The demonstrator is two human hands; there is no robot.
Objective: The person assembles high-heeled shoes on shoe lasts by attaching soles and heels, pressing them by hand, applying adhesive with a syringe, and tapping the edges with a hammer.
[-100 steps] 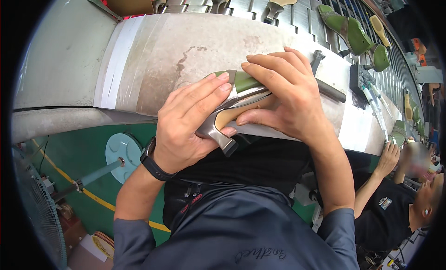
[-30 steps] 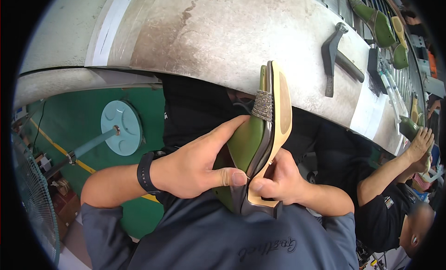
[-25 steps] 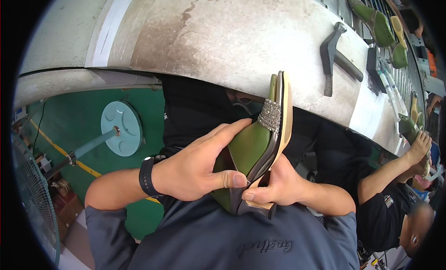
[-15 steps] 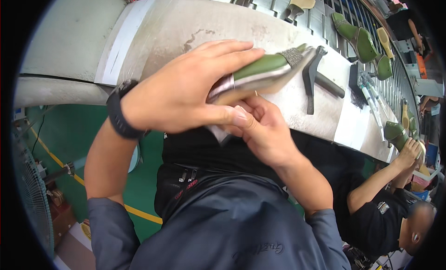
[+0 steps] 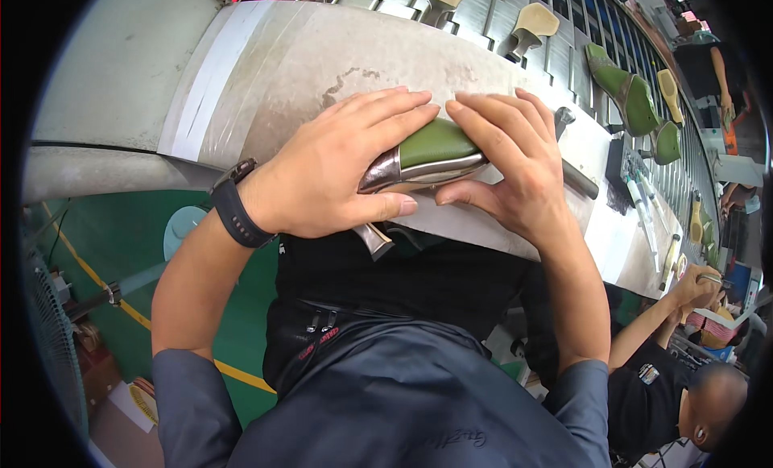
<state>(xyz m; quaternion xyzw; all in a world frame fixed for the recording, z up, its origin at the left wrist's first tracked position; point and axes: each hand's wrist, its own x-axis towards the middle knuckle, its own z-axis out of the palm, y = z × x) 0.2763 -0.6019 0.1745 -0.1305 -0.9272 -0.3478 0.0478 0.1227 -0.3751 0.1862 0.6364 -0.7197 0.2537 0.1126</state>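
A green shoe with a silver metallic heel (image 5: 431,155) lies on its side at the near edge of the grey workbench (image 5: 266,73). My left hand (image 5: 330,170) grips its heel end, thumb under the silver part, and the thin heel sticks down past the bench edge. My right hand (image 5: 515,166) covers the toe end, fingers spread over the top. A black watch sits on my left wrist.
A dark hammer (image 5: 576,174) lies just beyond my right hand. Green shoes (image 5: 624,93) and tan soles (image 5: 531,25) ride a slatted conveyor at the back. Another person (image 5: 684,379) works at the right. A green floor lies below left.
The shoe was held upright near my chest a second ago. Both hands have carried it up and laid it flat on the bench edge, my right hand now over its toe.
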